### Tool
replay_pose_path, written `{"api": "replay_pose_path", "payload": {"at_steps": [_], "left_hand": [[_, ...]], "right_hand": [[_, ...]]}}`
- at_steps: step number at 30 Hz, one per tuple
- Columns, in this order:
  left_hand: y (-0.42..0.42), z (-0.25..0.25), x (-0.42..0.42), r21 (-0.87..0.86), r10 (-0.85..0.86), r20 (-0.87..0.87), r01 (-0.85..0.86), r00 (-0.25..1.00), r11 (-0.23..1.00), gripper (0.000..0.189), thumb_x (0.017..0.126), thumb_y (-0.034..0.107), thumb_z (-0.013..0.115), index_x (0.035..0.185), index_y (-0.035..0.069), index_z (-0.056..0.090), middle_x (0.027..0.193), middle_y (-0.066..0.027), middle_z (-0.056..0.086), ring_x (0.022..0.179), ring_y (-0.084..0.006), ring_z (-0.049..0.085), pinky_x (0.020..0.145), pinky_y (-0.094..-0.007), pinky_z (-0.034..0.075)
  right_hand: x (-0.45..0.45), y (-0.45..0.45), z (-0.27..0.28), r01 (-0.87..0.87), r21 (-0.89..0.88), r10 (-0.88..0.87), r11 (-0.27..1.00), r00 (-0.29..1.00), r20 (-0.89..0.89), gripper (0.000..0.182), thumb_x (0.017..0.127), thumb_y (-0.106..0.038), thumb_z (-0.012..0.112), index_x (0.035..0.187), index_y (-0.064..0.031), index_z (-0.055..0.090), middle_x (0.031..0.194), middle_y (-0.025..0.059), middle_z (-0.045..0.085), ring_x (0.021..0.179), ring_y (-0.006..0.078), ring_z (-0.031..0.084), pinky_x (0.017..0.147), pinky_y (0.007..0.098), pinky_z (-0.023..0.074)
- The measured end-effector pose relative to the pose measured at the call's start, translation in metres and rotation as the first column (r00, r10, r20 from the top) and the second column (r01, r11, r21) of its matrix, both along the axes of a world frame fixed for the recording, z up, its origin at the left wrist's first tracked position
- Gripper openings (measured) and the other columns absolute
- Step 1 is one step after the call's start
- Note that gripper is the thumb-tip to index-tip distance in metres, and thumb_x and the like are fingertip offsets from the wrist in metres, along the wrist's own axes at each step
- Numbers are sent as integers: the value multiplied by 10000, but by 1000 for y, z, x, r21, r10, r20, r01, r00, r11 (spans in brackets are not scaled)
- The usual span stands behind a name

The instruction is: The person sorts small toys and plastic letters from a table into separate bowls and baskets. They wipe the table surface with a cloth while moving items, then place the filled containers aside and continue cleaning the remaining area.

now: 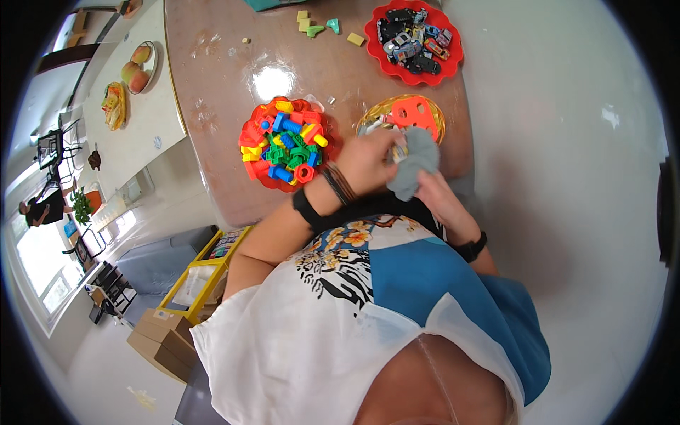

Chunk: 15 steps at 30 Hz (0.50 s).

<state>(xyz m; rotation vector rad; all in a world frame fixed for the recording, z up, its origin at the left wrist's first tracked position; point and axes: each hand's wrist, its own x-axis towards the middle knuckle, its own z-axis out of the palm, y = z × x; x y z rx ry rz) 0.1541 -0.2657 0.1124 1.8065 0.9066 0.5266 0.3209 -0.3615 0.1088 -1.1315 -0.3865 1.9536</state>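
Note:
My left hand (372,162), blurred, grips a small yellow-and-white item (399,153), partly hidden by my fingers and too blurred to name. My right hand (441,199) pinches the lower edge of a grey cloth (419,154), which lies against that item. Both hands are in front of my chest, by the near table edge. Just beyond them is a yellow woven basket (374,106) with a red plastic piece with holes (417,112) and other small items, partly covered by hand and cloth. Left of my left hand stands a red scalloped bowl (332,139) of toy plastic nuts and bolts (292,146).
A second red scalloped bowl (456,50) with toy cars (409,45) stands at the far right of the brown table (223,106). Yellow blocks (304,24) and green pieces (315,31) lie farther back. Leftward are a white table (143,125), a cardboard box (164,337) and a distant person (47,207).

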Motion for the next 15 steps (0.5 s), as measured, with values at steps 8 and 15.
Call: {"api": "replay_pose_path", "payload": {"at_steps": [8,15], "left_hand": [[-47,-16,4,186,10,17,-13,1000,982,388,581,55,636,952,7,535,787,-121,542,737,-306,554,636,-356,463],[-14,-17,9,333,25,59,-43,998,942,359,647,172,660,968,42,564,863,-116,581,813,-292,563,703,-376,449]], "right_hand": [[-15,-7,-8,72,43,-83,996,927,365,250,848,-79,542,1078,19,525,983,40,572,880,92,527,755,248,444],[-17,5,-11,544,-89,-492,835,808,324,314,896,-243,510,1106,-11,500,980,63,581,889,131,555,764,289,464]]}}
